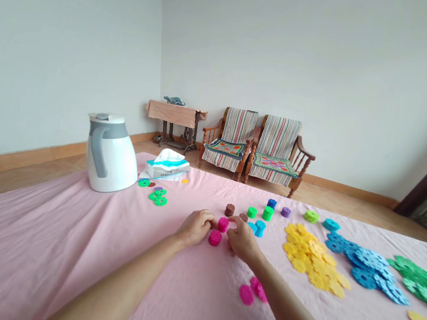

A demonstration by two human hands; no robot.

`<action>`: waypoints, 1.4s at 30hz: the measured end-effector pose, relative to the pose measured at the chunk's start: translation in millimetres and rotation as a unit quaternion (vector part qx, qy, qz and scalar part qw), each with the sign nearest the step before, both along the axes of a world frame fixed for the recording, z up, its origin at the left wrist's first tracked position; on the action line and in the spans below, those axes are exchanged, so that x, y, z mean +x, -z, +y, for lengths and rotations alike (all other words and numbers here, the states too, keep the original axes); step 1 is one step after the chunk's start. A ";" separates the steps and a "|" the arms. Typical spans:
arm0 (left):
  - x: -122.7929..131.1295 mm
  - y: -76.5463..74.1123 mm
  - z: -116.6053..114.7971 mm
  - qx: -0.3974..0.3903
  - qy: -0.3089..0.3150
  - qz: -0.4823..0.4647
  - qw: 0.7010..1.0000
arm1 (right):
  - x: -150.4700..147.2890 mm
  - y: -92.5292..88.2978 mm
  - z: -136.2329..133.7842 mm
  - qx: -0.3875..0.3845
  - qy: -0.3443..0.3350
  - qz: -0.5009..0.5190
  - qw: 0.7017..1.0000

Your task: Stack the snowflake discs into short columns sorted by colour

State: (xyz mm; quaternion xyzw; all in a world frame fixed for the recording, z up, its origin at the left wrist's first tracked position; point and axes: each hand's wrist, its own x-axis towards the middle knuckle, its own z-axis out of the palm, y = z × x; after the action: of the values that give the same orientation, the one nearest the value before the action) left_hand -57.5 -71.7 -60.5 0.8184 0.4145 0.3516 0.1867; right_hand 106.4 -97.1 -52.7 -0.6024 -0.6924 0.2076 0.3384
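Note:
Between my two hands is a short stack of pink flower-shaped discs (223, 224). My left hand (196, 226) is closed, its fingertips against the stack's left side. From the right, my right hand (244, 237) grips the same stack, its index finger at the upper edge. Just in front of it stands another pink stack (215, 237) on the pink cloth (179, 293). Loose pink discs (246, 294) lie nearer to me, partly behind my right forearm. Brown discs (230, 210) and light blue discs (259, 228) are close beyond my hands.
Small green (268, 213) and purple stacks (285, 212) stand farther back. Piles of yellow (313, 259), blue (369, 266) and green discs (422, 282) spread on the right. A white jug (114, 159) and a tissue box (167, 167) stand at left; two chairs (276, 147) are beyond.

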 end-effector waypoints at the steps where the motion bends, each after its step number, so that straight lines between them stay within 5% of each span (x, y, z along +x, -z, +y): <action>1: -0.4 0.1 0.1 0.004 -0.007 -0.004 1.000 | 2.0 -3.6 -3.6 -0.015 -0.010 0.018 1.000; 4: -1.6 -2.1 -1.0 0.027 -0.047 -0.028 0.998 | 18.2 -14.7 -16.6 -0.018 -0.021 0.069 0.997; 9: 6.9 -23.4 -21.4 0.116 -0.099 -0.081 0.985 | 75.8 -10.8 -28.7 0.027 0.105 0.043 0.993; 11: 17.0 -36.1 -38.5 0.136 -0.047 -0.067 0.987 | 99.1 -0.4 -29.1 0.054 0.149 0.001 0.987; 15: 41.1 -52.6 -75.8 0.035 0.184 0.085 0.978 | 126.5 17.7 -28.4 0.108 0.186 -0.041 0.976; 18: 53.3 -53.2 -93.5 -0.022 0.235 0.166 0.958 | 130.4 21.2 -28.3 0.122 0.203 -0.032 0.971; 31: 67.5 -40.0 -98.2 -0.087 0.170 0.184 0.964 | 126.1 18.4 -30.8 0.109 0.171 -0.034 0.979; 36: 55.6 -47.6 -89.4 -0.121 0.187 0.145 0.964 | 126.4 18.3 -31.5 0.099 0.166 -0.038 0.980; 42: 21.8 -56.4 -49.3 -0.046 0.028 0.056 0.997 | 125.9 19.0 -30.9 0.082 0.160 -0.050 0.982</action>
State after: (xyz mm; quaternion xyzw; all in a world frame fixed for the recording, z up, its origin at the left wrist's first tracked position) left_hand -35.7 -121.0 -4.1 0.8384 0.4173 0.2806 0.2103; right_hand 232.3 -128.1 -71.7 -0.6852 -0.6177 0.0629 0.3807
